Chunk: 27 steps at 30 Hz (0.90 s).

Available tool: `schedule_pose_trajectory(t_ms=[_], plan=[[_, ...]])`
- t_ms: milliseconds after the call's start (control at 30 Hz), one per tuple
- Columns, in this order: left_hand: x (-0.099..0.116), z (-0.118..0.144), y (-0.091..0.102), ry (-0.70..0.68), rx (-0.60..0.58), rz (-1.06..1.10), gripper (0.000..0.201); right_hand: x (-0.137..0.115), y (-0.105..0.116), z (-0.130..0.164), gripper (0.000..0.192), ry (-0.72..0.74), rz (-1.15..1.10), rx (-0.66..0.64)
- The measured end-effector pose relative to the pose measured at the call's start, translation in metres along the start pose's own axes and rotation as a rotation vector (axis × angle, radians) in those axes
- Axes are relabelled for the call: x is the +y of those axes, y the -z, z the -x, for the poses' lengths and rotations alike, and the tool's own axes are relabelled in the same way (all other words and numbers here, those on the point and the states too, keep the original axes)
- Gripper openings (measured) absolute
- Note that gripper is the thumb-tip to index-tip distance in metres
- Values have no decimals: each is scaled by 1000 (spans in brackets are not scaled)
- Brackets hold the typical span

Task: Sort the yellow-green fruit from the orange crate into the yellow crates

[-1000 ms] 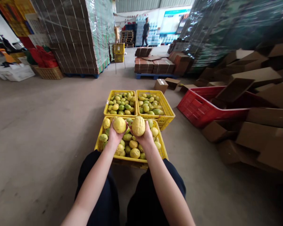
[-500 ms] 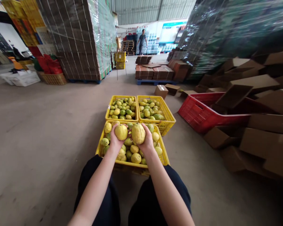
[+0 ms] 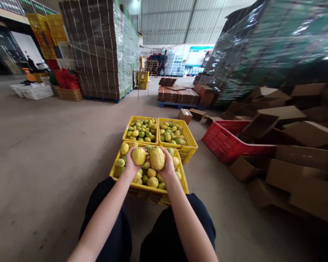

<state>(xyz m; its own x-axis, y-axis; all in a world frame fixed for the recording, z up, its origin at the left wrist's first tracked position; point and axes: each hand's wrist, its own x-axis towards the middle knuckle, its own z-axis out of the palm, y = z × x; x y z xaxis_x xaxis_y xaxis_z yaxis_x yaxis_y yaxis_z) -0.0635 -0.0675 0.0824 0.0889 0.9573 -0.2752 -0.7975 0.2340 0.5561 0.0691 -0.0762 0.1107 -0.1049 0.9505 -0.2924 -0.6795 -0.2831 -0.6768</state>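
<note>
- The left hand [image 3: 131, 164] is closed around a round yellow fruit [image 3: 138, 155], fingers wrapped from below and the side.
- The right hand [image 3: 168, 167] grips an oval yellow-green fruit [image 3: 157, 158]; its long axis stands nearly upright, the narrower end up.
- The two fruits are just beside each other, above the near yellow crate [image 3: 149, 190], which is full of similar fruit.
- Behind it stand two more yellow crates [image 3: 190, 144] side by side, also filled.
- To the right lie a red crate [image 3: 221, 143] and loose cardboard boxes [image 3: 297, 171] on the floor.
- Far back, wrapped pallets [image 3: 104, 51] and a person [image 3: 163, 62] walking.
</note>
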Motion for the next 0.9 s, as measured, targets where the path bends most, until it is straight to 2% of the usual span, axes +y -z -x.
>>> schedule_pose_trajectory(t_ms=[233, 367, 467, 667, 767, 900], plan=[[9, 26, -2, 18, 102, 114, 24, -1, -1, 15, 25, -139, 94, -28], [15, 39, -1, 37, 67, 154, 31, -3, 2, 19, 30, -208, 110, -38], [18, 44, 9, 60, 43, 160, 35, -4, 4, 19, 32, -227, 93, -41], [17, 41, 28, 175, 7, 89, 48, 3, 1, 10, 28, -260, 93, -44], [16, 34, 30, 171, 0, 93, 48, 13, -4, 5, 30, -273, 111, -57], [14, 27, 30, 120, 21, 206, 48, 26, -10, 4, 34, -301, 112, -106]])
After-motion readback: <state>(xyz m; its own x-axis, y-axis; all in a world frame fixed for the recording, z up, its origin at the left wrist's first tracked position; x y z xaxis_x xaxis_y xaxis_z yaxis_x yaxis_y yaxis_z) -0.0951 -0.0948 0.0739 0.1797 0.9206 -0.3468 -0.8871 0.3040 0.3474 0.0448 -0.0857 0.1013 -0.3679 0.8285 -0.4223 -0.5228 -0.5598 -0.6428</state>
